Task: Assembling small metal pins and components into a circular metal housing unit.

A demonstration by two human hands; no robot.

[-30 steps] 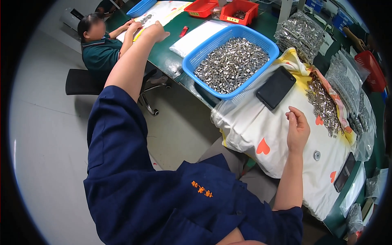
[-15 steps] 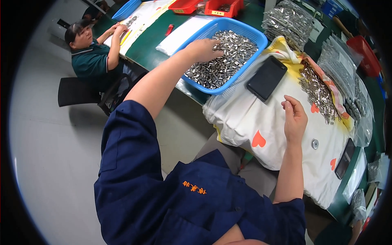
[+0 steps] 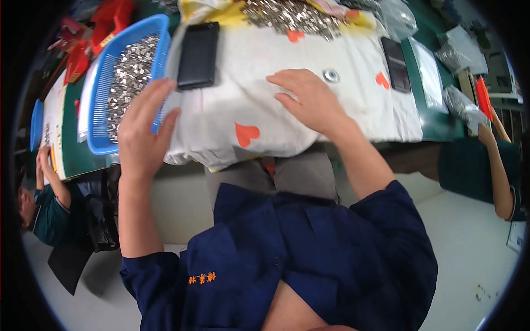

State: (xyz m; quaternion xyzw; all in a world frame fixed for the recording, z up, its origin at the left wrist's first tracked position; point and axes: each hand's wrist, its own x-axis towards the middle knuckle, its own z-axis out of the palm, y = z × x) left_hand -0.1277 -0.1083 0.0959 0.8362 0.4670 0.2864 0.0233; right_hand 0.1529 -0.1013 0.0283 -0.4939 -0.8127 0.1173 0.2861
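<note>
My left hand (image 3: 142,129) is over the near right rim of a blue plastic basket (image 3: 101,147), fingers stretched and thumb apart, with nothing visible in it. Many small shiny metal cylinders (image 3: 130,71) fill that basket. My right hand (image 3: 310,100) hovers above a white cloth (image 3: 254,60) printed with orange hearts, its thumb and fingers spread and no object showing between them. Close to its knuckles lies a round silver metal piece (image 3: 331,75) with a hole at its centre. A heap of metal pieces (image 3: 292,17) covers the cloth's far part.
A black phone (image 3: 199,55) lies between basket and cloth heap; another dark phone (image 3: 396,65) rests at the cloth's right. Clear bags (image 3: 462,49) and red bins (image 3: 110,25) stand on the green table (image 3: 436,126). One person sits at left, another at right.
My left hand has come out of the basket's metal pieces, back toward me. My view has swung right, so the cloth is now in front. The right hand's fingers have spread.
</note>
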